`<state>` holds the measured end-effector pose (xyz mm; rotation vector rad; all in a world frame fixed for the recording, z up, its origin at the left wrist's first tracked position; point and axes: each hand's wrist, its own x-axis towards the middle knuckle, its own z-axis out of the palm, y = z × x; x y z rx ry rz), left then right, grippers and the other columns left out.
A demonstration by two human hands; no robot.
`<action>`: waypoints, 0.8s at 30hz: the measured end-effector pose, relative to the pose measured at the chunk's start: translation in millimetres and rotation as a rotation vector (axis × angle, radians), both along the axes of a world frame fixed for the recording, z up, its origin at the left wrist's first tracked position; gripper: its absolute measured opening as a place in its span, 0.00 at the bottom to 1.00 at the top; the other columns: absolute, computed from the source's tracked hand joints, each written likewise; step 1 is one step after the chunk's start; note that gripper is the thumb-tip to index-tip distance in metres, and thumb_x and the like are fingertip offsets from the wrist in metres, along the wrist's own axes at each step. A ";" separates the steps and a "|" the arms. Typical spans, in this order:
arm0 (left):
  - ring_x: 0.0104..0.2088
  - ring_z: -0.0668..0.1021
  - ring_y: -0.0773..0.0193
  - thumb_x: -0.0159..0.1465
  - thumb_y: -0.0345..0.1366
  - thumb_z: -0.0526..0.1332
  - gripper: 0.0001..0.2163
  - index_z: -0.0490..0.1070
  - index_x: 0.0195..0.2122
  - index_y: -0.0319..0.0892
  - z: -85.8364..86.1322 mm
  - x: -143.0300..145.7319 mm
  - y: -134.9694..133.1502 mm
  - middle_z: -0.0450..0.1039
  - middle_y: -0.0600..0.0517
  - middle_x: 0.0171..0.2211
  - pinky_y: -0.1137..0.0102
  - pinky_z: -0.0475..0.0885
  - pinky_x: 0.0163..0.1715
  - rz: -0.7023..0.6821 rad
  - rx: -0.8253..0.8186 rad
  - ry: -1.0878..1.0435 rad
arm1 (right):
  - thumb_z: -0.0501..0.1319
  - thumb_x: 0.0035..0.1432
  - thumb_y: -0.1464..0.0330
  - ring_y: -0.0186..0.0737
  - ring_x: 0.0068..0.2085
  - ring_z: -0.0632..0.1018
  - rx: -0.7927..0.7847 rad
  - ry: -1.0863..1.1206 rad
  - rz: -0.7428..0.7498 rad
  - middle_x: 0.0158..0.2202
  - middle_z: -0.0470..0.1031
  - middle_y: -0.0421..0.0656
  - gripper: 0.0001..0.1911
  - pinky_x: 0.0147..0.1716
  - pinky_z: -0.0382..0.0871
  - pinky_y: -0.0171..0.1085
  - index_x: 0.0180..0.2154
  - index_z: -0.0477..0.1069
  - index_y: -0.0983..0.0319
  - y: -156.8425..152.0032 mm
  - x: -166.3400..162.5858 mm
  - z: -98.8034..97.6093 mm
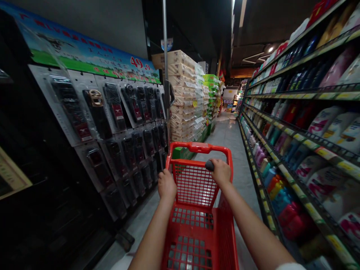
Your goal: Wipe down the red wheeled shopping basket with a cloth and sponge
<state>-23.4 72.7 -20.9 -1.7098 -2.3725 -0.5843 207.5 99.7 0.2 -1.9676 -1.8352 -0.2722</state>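
A red plastic shopping cart (197,210) stands in front of me in a shop aisle; its mesh basket is empty. My left hand (166,184) is closed over the left side of the cart's rim. My right hand (221,172) is wrapped round the dark handle grip (209,165) at the cart's upper right. Both forearms reach forward over the basket.
A rack of packaged belts (118,123) hangs on my left, with a metal pole (165,75) beside it. Stacked boxed goods (185,93) line the left further on. Shelves of bottles and pouches (303,131) run along the right. The grey floor (227,138) leads ahead.
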 end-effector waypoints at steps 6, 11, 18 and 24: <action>0.40 0.79 0.54 0.66 0.32 0.50 0.23 0.59 0.60 0.24 -25.5 9.7 0.1 0.72 0.32 0.48 0.66 0.75 0.38 -0.013 0.149 0.105 | 0.58 0.54 0.76 0.45 0.48 0.72 0.000 -0.030 0.187 0.49 0.72 0.47 0.27 0.47 0.62 0.39 0.56 0.67 0.53 10.4 -39.7 0.6; 0.48 0.77 0.50 0.64 0.33 0.52 0.30 0.51 0.65 0.21 -31.4 3.9 -1.9 0.63 0.28 0.60 0.62 0.74 0.44 -0.074 0.168 0.131 | 0.57 0.55 0.76 0.45 0.52 0.71 -0.072 -0.043 0.251 0.52 0.72 0.46 0.29 0.49 0.63 0.39 0.58 0.66 0.54 3.4 -7.4 9.2; 0.56 0.71 0.48 0.63 0.33 0.54 0.32 0.50 0.66 0.22 -25.7 5.0 -3.1 0.63 0.28 0.60 0.60 0.71 0.52 -0.133 0.157 0.073 | 0.58 0.52 0.78 0.45 0.49 0.72 0.018 -0.023 0.051 0.54 0.71 0.45 0.25 0.45 0.65 0.38 0.52 0.71 0.55 12.5 52.8 51.1; 0.54 0.73 0.49 0.65 0.34 0.53 0.31 0.51 0.65 0.19 -21.3 4.9 -4.8 0.64 0.29 0.59 0.62 0.71 0.50 -0.133 0.143 0.080 | 0.57 0.53 0.79 0.45 0.51 0.69 0.040 0.016 -0.023 0.55 0.68 0.47 0.30 0.49 0.65 0.39 0.57 0.67 0.56 14.2 77.8 28.1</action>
